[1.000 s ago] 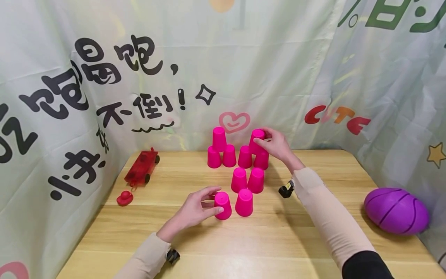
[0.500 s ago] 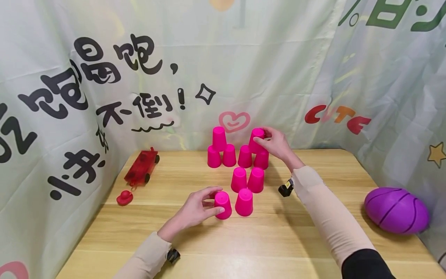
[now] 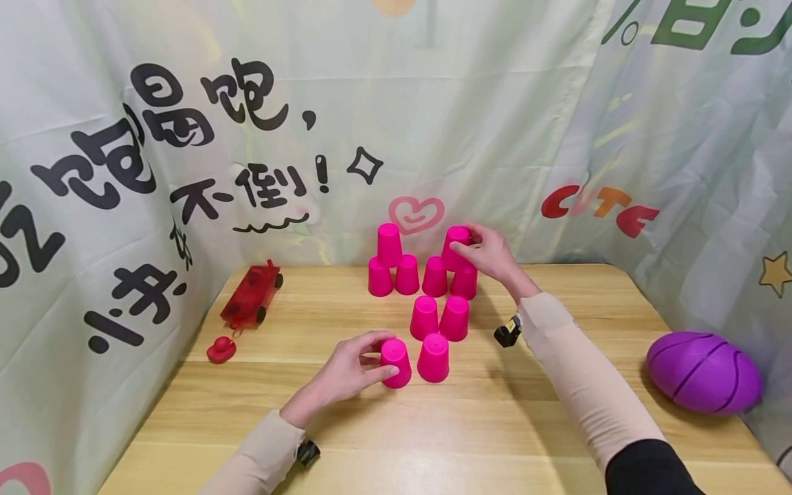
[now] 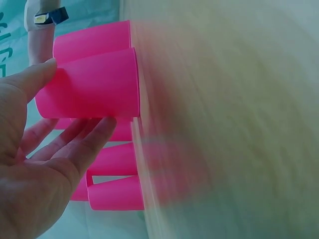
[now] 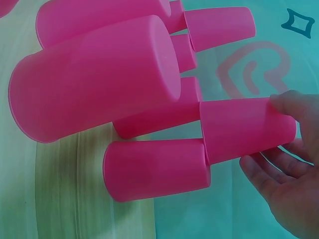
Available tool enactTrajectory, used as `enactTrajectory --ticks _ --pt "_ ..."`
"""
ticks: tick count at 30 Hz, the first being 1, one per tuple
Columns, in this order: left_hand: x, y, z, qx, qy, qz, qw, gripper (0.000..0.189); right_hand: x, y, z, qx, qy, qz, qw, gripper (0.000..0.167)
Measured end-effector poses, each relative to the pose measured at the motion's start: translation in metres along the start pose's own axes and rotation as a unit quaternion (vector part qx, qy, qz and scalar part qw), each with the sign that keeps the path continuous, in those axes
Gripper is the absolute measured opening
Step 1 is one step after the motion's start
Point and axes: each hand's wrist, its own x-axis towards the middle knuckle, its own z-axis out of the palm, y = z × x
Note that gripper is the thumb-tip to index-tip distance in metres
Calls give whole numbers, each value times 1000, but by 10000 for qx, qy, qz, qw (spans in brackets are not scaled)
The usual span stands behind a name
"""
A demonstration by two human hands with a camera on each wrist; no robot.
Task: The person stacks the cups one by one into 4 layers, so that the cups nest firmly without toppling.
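Note:
At the front of the group, my left hand (image 3: 348, 371) holds an upside-down pink cup (image 3: 396, 363) between thumb and fingers; the cup stands on the table. In the left wrist view the thumb lies against one side of that cup (image 4: 89, 84) and the fingers against the other. Farther back, my right hand (image 3: 491, 256) grips the top cup (image 3: 454, 249) of a small stack, which bridges two lower cups (image 3: 435, 278). The right wrist view shows this top cup (image 5: 244, 127) resting on the bases of the two beneath it.
Another three-cup stack (image 3: 389, 246) stands at the back left. Single cups (image 3: 424, 318), (image 3: 455, 319) and another cup (image 3: 433, 359) stand between the stacks and the front. A red toy cart (image 3: 252, 295) and small red duck-like toy (image 3: 221, 350) lie left; a purple ball (image 3: 704, 373) sits right.

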Motion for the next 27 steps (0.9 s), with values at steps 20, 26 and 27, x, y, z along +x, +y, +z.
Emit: enactTrajectory --ticks 20,26,27 --pt "0 4 -4 112 128 -19 9999 54 -3 -1 -3 68 -161 3 9998 71" --pt "5 7 -16 282 381 125 9988 54 -13 -2 -9 41 -105 -83 9999 77" --pt "6 8 -18 302 408 149 9986 54 -16 -2 -10 38 -89 -125 9999 76"
